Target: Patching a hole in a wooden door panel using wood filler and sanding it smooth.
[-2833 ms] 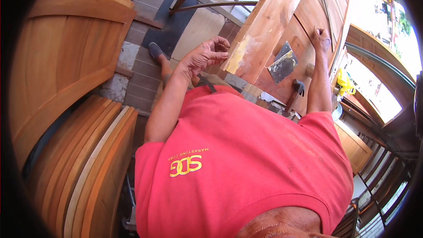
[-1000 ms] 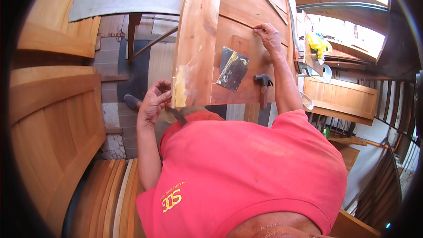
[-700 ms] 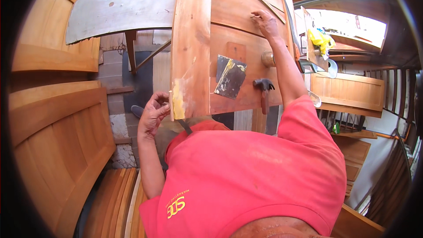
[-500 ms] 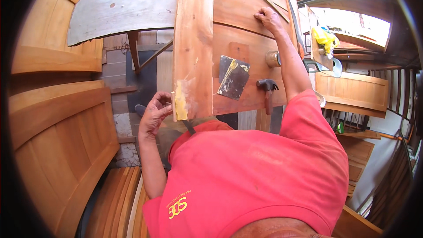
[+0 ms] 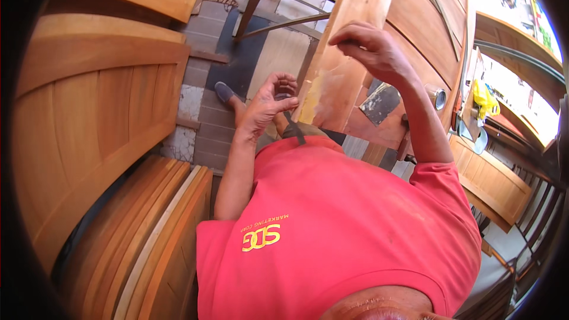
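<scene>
Reddish-brown panelled wooden door (image 5: 379,41) lies flat on supports in front of us, its near end just past our red shirt (image 5: 332,225); a pale yellowish filler-like patch (image 5: 323,92) sits at the near left corner. Our left hand (image 5: 267,104) hovers at that corner's edge, fingers (image 5: 283,105) curled with thumb and forefinger tips pinched together; we cannot tell if anything small is between them. Our right hand (image 5: 370,50) is raised over the door face, fingers bent and loosely together, holding nothing we can see.

Judgement: to work that corner well, we should keep the left hand braced on the door edge and bring the right down flat and light, working along the grain so the patch blends.

Further along the face lies a grey square of abrasive sheet (image 5: 379,104), then a small metal cylinder (image 5: 437,96) near the right edge; neither should get knocked off.

Room: left of the door the drop is open to the grey paved floor (image 5: 207,77), where our foot in a dark shoe (image 5: 225,92) stands. Stacked curved wooden panels (image 5: 95,118) crowd the left side, well apart from the hands. A wooden cabinet (image 5: 492,178) with a yellow cloth (image 5: 485,98) sits close on the right, so elbow room there is tight.
</scene>
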### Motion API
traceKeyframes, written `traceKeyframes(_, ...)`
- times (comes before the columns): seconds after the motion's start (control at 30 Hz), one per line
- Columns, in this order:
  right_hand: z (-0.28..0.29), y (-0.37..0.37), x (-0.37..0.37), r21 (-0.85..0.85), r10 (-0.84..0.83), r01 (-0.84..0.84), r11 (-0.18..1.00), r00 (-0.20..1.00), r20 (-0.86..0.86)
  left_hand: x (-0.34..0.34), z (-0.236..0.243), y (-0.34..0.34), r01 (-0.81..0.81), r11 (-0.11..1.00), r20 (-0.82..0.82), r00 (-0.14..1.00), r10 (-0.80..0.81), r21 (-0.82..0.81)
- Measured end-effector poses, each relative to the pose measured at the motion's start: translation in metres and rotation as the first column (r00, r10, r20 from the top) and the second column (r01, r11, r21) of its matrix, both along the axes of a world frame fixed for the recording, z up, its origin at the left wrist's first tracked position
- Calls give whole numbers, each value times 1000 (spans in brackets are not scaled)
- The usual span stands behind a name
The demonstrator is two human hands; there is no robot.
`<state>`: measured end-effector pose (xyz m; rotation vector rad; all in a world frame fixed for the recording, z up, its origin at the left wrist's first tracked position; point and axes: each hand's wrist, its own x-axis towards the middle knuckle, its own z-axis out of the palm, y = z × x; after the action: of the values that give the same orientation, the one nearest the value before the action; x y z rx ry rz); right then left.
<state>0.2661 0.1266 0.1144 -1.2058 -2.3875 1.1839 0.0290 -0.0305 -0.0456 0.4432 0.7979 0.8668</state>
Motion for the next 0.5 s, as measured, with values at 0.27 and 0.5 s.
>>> traceKeyframes(0.27, -37, 14, -89, -157, 520, -496, 854, 802, 294, 3, -1, -11, -158, 980, 32, 987, 156, 124)
traceKeyframes(0.5, -48, 14, -111, -316, 672, -594, 739, 623, 401, 4, -13, -14, -142, 989, 146, 980, 133, 51)
